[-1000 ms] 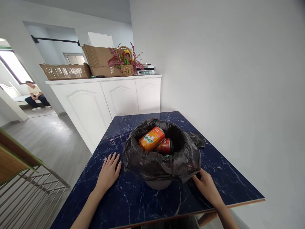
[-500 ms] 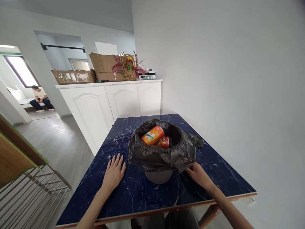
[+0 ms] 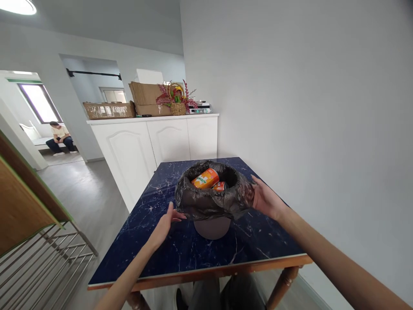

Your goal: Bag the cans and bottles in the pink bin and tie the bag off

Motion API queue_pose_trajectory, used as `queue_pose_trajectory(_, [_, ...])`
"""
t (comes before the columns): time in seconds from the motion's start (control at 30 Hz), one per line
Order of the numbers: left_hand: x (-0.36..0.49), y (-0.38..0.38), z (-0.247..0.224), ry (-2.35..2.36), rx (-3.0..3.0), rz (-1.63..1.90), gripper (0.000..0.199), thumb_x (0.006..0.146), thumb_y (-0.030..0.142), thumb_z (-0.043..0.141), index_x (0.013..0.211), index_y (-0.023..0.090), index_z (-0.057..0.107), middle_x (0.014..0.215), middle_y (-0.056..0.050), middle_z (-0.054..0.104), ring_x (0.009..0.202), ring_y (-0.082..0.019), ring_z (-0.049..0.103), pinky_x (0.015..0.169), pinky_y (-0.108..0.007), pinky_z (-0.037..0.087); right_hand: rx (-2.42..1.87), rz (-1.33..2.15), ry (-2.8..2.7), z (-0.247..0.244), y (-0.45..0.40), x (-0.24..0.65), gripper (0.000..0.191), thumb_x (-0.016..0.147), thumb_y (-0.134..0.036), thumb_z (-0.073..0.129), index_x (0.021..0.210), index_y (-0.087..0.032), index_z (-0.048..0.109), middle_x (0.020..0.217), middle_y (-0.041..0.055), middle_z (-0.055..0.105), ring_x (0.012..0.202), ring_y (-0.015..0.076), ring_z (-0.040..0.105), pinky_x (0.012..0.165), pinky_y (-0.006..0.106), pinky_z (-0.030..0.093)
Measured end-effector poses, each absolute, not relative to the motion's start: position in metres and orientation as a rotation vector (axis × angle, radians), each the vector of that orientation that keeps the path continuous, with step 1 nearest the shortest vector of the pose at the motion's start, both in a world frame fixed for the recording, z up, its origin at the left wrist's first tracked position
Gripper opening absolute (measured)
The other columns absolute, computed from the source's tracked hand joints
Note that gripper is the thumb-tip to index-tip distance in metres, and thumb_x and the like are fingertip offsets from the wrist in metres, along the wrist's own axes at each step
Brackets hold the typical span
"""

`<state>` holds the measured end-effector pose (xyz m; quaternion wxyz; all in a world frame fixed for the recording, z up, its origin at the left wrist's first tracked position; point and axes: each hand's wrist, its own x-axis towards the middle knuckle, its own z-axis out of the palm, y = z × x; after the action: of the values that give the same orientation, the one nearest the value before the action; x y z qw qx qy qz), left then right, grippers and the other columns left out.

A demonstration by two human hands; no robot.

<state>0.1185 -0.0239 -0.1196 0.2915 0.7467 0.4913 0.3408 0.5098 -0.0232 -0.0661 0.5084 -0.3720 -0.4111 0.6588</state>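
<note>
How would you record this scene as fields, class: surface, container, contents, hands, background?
surface: dark blue marbled table
container: grey bin lined with a black bag
contents: orange Mirinda can; red can, partly hidden
hands: left hand by the bag's left side, contact unclear; right hand at its right side
background: white cabinet bearing cardboard boxes and a flower basket

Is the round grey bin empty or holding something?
Holding something: an orange metal Mirinda can and a red metal can show inside the crinkled black plastic bag lining the round grey bin. Beneath them, cannot tell.
</note>
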Motion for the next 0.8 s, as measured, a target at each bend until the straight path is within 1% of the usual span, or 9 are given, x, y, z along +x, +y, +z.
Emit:
queue_pose_trajectory(0.03, [0.126,-0.024,-0.106,1.218,1.89,0.914,0.104,0.1,0.081,-0.002,0.112,0.019,0.081,0.109,-0.016,0.083,0.103,-0.03,0.08,0.094,-0.043,0.063,-0.895,1.571,-0.996,-0.057,-0.022,0.51,0.044,0.101,-0.061,0.055,0.097,-0.022,0.073,0.086,0.0109,0.081,0.087,0.0281,0.08,0.079,0.041,0.065])
queue_pose_trajectory(0.07, [0.134,-0.024,-0.091,1.071,1.677,0.944,0.105,0.097,0.088,0.005,0.113,0.016,0.08,0.106,-0.018,0.083,0.1,-0.031,0.08,0.091,-0.043,0.063,-0.904,1.519,-1.006,-0.049,-0.02,0.509,0.037,0.098,-0.057,0.063,0.096,-0.021,0.072,0.084,0.0098,0.08,0.082,0.0269,0.079,0.075,0.039,0.065])
queue_pose_trajectory(0.13, [0.146,-0.023,-0.061,0.885,1.335,1.035,0.089,0.092,0.092,0.036,0.108,0.016,0.08,0.1,-0.018,0.082,0.095,-0.032,0.08,0.083,-0.042,0.064,-0.93,1.378,-1.02,-0.037,-0.016,0.507,0.022,0.089,-0.041,0.077,0.092,-0.021,0.07,0.079,0.0068,0.079,0.071,0.023,0.075,0.066,0.033,0.063])
queue_pose_trajectory(0.2, [0.155,-0.02,-0.035,0.859,1.176,1.178,0.059,0.086,0.074,0.07,0.102,0.018,0.08,0.096,-0.016,0.082,0.087,-0.03,0.079,0.075,-0.038,0.064,-0.939,1.256,-1.007,-0.027,-0.01,0.506,0.017,0.083,-0.028,0.082,0.091,-0.021,0.068,0.076,0.0029,0.077,0.064,0.0182,0.071,0.06,0.028,0.06])
queue_pose_trajectory(0.27, [0.159,-0.016,-0.013,0.883,1.14,1.287,0.038,0.078,0.048,0.088,0.099,0.018,0.078,0.093,-0.012,0.081,0.079,-0.025,0.076,0.067,-0.033,0.062,-0.923,1.17,-0.992,-0.016,-0.004,0.506,0.02,0.082,-0.023,0.081,0.094,-0.023,0.065,0.076,-0.0011,0.075,0.063,0.0148,0.068,0.058,0.024,0.058])
queue_pose_trajectory(0.33, [0.162,-0.009,0.005,0.894,1.139,1.375,0.031,0.071,0.033,0.091,0.093,0.017,0.075,0.087,-0.008,0.078,0.071,-0.019,0.072,0.061,-0.028,0.057,-0.914,1.09,-1.001,-0.003,0.001,0.508,0.023,0.082,-0.022,0.08,0.095,-0.025,0.062,0.076,-0.0037,0.073,0.062,0.013,0.066,0.055,0.021,0.056])
queue_pose_trajectory(0.5, [0.175,0.001,0.044,0.836,1.147,1.592,0.027,0.067,0.024,0.087,0.08,0.019,0.063,0.073,0.003,0.066,0.062,-0.011,0.061,0.056,-0.02,0.049,-0.912,0.948,-1.079,0.031,0.006,0.516,0.033,0.081,-0.028,0.086,0.084,-0.024,0.054,0.07,-0.0055,0.068,0.058,0.0108,0.061,0.05,0.018,0.051])
queue_pose_trajectory(0.6, [0.186,0.002,0.063,0.802,1.162,1.633,0.026,0.064,0.017,0.083,0.075,0.019,0.06,0.067,0.006,0.058,0.058,-0.009,0.056,0.053,-0.019,0.046,-0.895,0.881,-1.08,0.044,0.009,0.519,0.037,0.083,-0.03,0.087,0.083,-0.025,0.05,0.068,-0.0062,0.065,0.06,0.0111,0.061,0.053,0.019,0.053])
queue_pose_trajectory(0.8, [0.203,0.02,0.086,0.782,1.12,1.658,0.022,0.065,0.013,0.075,0.071,0.02,0.055,0.062,0.006,0.052,0.056,-0.01,0.057,0.055,-0.023,0.049,-0.846,0.942,-0.915,0.056,0.022,0.519,0.026,0.089,-0.015,0.074,0.085,-0.025,0.051,0.07,-0.005,0.066,0.061,0.0121,0.065,0.06,0.024,0.058])
